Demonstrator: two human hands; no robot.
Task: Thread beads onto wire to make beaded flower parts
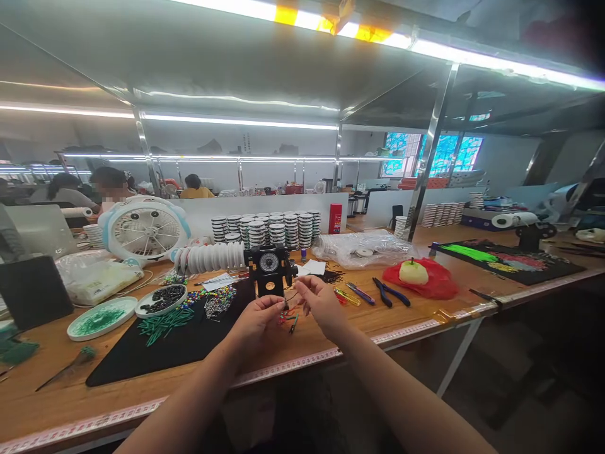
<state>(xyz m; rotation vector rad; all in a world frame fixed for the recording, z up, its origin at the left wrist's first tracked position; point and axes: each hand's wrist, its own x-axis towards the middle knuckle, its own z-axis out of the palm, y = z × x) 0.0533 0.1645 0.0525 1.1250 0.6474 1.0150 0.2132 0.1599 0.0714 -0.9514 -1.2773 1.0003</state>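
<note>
My left hand (pixel 258 318) and my right hand (pixel 319 302) are held close together over the wooden workbench (pixel 331 334), both with fingers pinched. Between them hangs a small beaded piece (pixel 288 315) with red and green beads on thin wire; the left fingers pinch it and the right fingers pinch its upper end. Just behind the hands stands a small black device with a round dial (pixel 269 270). A black mat (pixel 179 343) to the left carries green tube beads (pixel 163 325), coloured beads (pixel 208 295) and silver pins.
A white dish of green beads (pixel 100 318), a dish of dark beads (pixel 161 300), a white fan (pixel 144 230), stacked wire spools (pixel 267 230), pliers (pixel 390 293), a red bag with a peeled fruit (pixel 416 277). People sit at benches behind.
</note>
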